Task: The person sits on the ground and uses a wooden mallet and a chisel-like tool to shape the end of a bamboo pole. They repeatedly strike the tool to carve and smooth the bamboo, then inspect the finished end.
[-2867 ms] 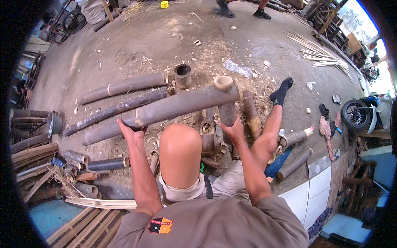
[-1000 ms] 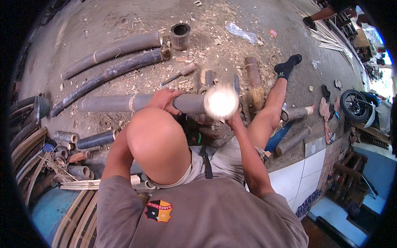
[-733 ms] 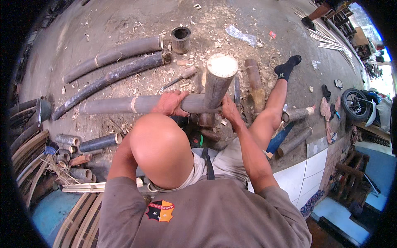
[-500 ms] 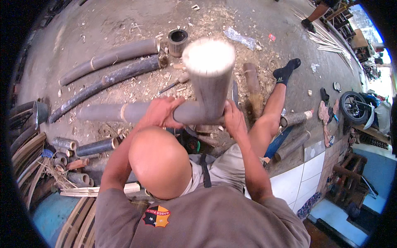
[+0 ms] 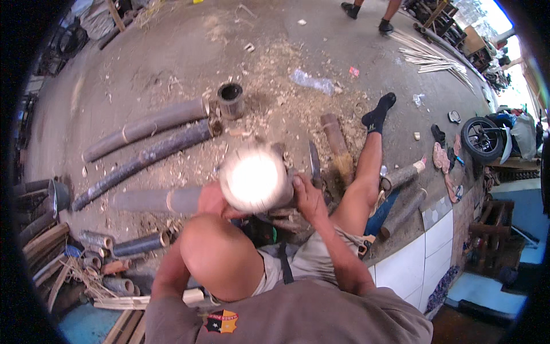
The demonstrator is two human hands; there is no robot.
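Sawdust floor; blurred bamboo pole (image 5: pixel 255 179) end.

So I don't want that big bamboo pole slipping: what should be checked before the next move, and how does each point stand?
1. Right hand gripping the bamboo pole by its cut end: ok.
2. Left hand on the pole: ok, though part hidden by the knee.
3. Cut end's condition: cannot tell, blurred and glaring.
4. Ground around the outstretched leg: not ok, short bamboo pieces and chips lie close.
5. Bystander's feet well away: ok.
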